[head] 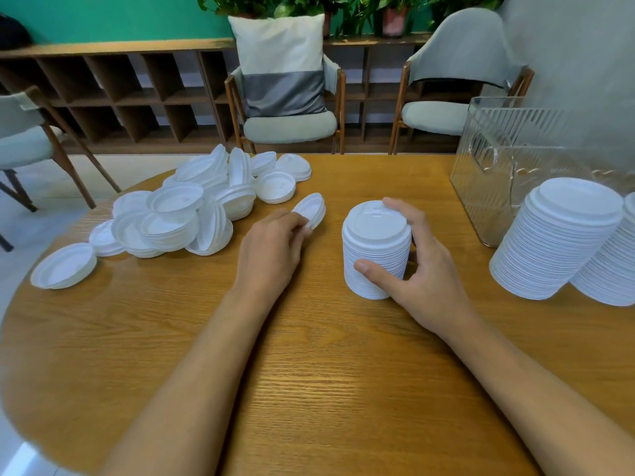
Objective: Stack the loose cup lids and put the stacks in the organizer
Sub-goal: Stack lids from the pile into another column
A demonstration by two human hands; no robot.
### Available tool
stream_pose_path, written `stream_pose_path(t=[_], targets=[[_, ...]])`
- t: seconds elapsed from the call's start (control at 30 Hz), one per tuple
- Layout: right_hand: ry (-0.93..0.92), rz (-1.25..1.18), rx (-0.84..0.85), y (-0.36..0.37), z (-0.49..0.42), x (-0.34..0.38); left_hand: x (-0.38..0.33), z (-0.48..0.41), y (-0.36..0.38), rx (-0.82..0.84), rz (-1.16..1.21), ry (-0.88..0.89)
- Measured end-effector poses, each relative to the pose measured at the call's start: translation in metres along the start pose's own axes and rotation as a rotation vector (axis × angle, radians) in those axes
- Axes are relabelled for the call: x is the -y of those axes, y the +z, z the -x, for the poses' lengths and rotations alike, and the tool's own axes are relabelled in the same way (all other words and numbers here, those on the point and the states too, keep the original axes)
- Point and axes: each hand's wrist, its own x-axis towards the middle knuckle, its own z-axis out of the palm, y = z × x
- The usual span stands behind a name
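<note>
The left hand (271,247) pinched one white lid (311,209) between its thumb and fingers. The lid was tipped up on its edge near the middle of the table (326,372), just beside the big pile of loose lids (192,211). That pile lay by the far left edge of the table. Its lids pointed every which way, and some lay on top of others. A lone lid (63,266) lay flat by itself close to the left edge, open side up.

The right hand (426,269) was wrapped around a short stack (376,249) of lids that stood upright in the middle of the table. The thumb pressed on the near side of the stack. The fingers curled around the far side, up by the top lid.

A tall stack (556,238) stood at the right edge, and a second tall stack (613,273) stood right beside it. The clear organizer (481,187) stood behind them at the far right corner. I could not tell if they touched it.

Past the table stood a gray chair (290,128) with a pillow (280,63) on it, and a wooden shelf (137,97) ran along the wall.
</note>
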Motion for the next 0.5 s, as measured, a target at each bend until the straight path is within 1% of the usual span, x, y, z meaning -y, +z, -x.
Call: stream_pose_path(t=[0.17,0.3,0.4,0.5], targets=[[-0.002,-0.005,0.001,-0.001,0.000,0.000,-0.015,0.006,-0.007,-0.013,0.294,-0.154],[-0.009,0.002,0.001,-0.001,0.000,-0.001,-0.023,0.005,-0.014,-0.009,0.419,-0.233],[-0.010,0.002,-0.004,-0.001,0.000,-0.001,-0.028,0.003,-0.020,-0.045,0.599,-0.304],[-0.010,-0.007,-0.006,0.000,-0.001,-0.001,-0.032,0.001,-0.026,-0.061,0.770,-0.327]])
